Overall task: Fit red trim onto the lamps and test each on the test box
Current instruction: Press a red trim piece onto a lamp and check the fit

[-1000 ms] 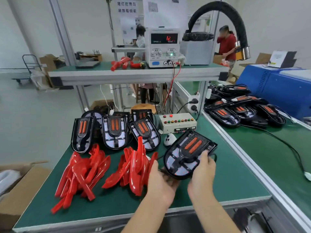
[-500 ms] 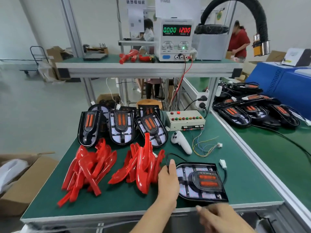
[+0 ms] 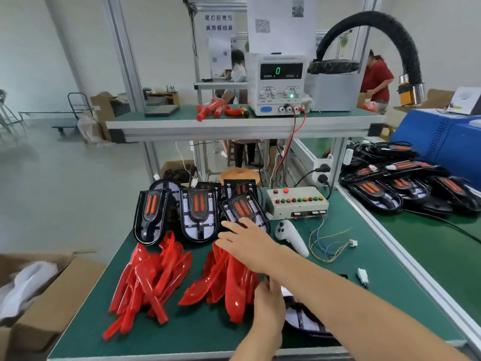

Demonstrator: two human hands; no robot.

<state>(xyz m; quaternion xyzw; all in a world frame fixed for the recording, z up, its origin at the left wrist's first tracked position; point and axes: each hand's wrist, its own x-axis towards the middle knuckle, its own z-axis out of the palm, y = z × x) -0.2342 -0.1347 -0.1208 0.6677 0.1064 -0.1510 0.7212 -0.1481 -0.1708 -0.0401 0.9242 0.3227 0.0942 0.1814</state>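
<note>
Two bare hands over a green desk (image 3: 203, 332). Right hand (image 3: 250, 243) stretched across from the right edge, fingers straight and spread, above the right-hand heap of red trim (image 3: 226, 280) and just short of the nearest lamp in the back row (image 3: 243, 208). Left hand (image 3: 268, 300) near the front edge, fingers laid together against the side of a black lamp (image 3: 302, 319), mostly hidden under the right forearm; grip on it impossible to tell. Second heap of red trim (image 3: 153, 280) toward the front left corner. Row of black lamps with orange bars propped along the back edge, left one (image 3: 151, 214), middle one (image 3: 199, 213). Grey test box (image 3: 296, 201) with coloured buttons at the back right, loose coloured wires (image 3: 328, 243) trailing from it, white handheld controller (image 3: 291, 237) just beside. Small white connector (image 3: 362, 276) near the right edge. On the shelf above, power supply (image 3: 277, 83) with a lit green digit. More lamps (image 3: 400, 186) heaped on the neighbouring bench. Open cardboard box (image 3: 44, 300) on the floor to the left.
</note>
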